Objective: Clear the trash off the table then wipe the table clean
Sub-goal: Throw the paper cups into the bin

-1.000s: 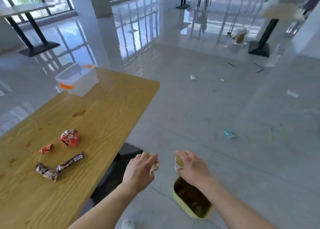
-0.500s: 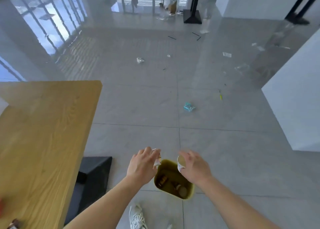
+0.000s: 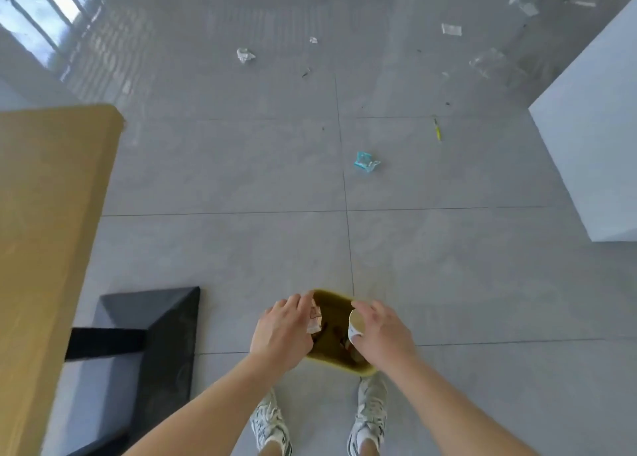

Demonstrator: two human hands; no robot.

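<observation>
- Both hands are over the yellow-green bin (image 3: 331, 296), which stands on the floor just ahead of the person's white shoes (image 3: 270, 421).
- The left hand (image 3: 281, 331) pinches a crumpled wrapper (image 3: 314, 319) at its fingertips, right above the bin's left side.
- The right hand (image 3: 382, 335) has its fingers curled round a small paper cup (image 3: 356, 323). The cup is tipped over, its open mouth turned towards the left hand, above the bin's right side.
- There's some rubbish lying in the bin, too dark to make out.
- The wooden surface (image 3: 51, 214) runs along the left edge, with its black base (image 3: 148, 335) on the floor between it and the bin.
- Out on the grey tiles lie a teal wrapper (image 3: 365, 161), a white crumpled scrap (image 3: 245, 55) further off, and a thin yellow stick (image 3: 437, 133).
- A white block (image 3: 593, 145) stands at the right.
</observation>
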